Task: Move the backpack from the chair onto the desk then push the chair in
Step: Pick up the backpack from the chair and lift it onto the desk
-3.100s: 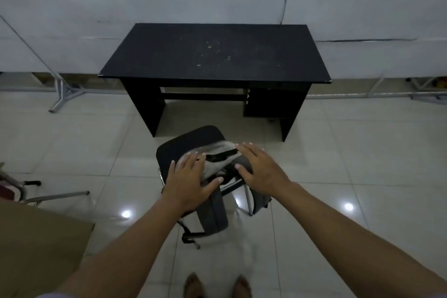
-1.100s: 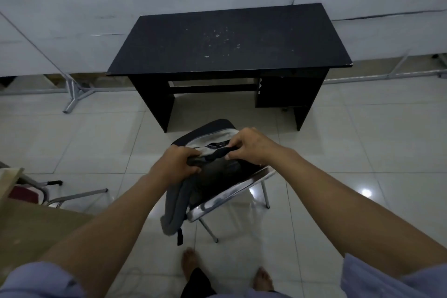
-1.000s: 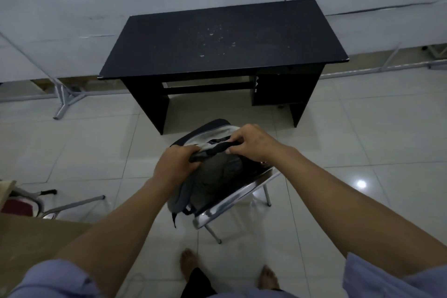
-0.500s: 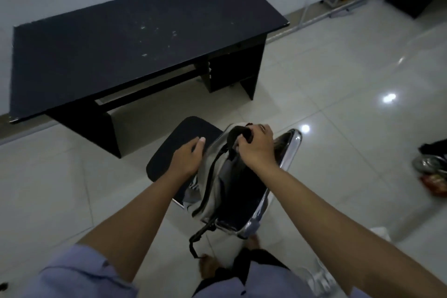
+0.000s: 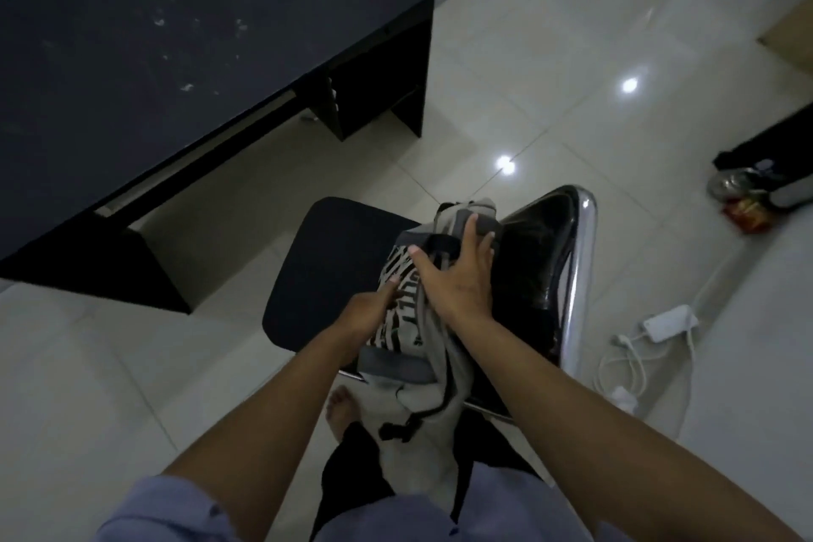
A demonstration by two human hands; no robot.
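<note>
A grey backpack [image 5: 409,348] with a striped front panel stands on the black chair [image 5: 325,273], leaning against its glossy backrest [image 5: 536,260]. My right hand [image 5: 457,277] lies over the top of the backpack, fingers around its dark handle. My left hand [image 5: 374,308] presses against the backpack's left side; its fingers are partly hidden behind the bag. The black desk [image 5: 176,48] stands at the upper left, its top bare apart from pale specks. A strap hangs down off the seat's near edge.
A white power strip with cables [image 5: 660,330] lies on the tiled floor right of the chair. Bags and a shiny wrapper [image 5: 748,194] sit at the right edge. My bare foot [image 5: 343,409] is under the chair's near edge.
My view has swung right and closer, so the desk now sits at the upper left. The backpack has turned upright on the seat, its striped front showing; my right hand stays at its top.
</note>
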